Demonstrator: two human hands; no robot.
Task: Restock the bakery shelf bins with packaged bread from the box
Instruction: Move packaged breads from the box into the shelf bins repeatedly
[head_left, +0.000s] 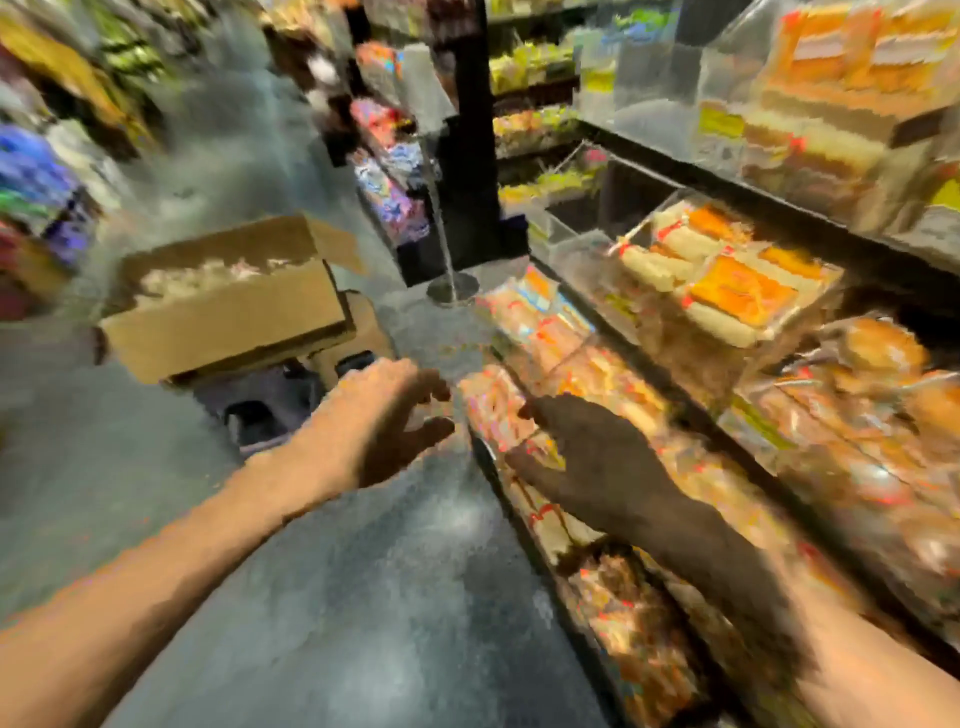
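Both forearms reach forward from the bottom edge, and neither hand grips anything. The left hand (387, 415) hangs over the floor (363, 597) with its fingers spread and loosely bent. The right hand (592, 467), dark in shadow, is just as slack and hovers at the front of the lowest bin (524, 525). The blur hides whether it touches the wrapped loaves (498, 410) there.

Above, a clear bin (582, 249) holds orange-labelled packs (727, 280) at its right end, and its left end looks bare.

The remaining stock lies in the open box (223, 317), well apart from both hands, up and to the left on a low cart (291, 395). Pale packs of bread (208, 275) show above its front wall.

The person seems to be between loads, with the box the likely next stop. A good fetch would take each pack from the sides or underneath, with flat fingers rather than a squeeze, since soft loaves dent and thin wrappers tear. At the shelf, packs should go in label outward and be slid back, not dropped onto those already lying there.
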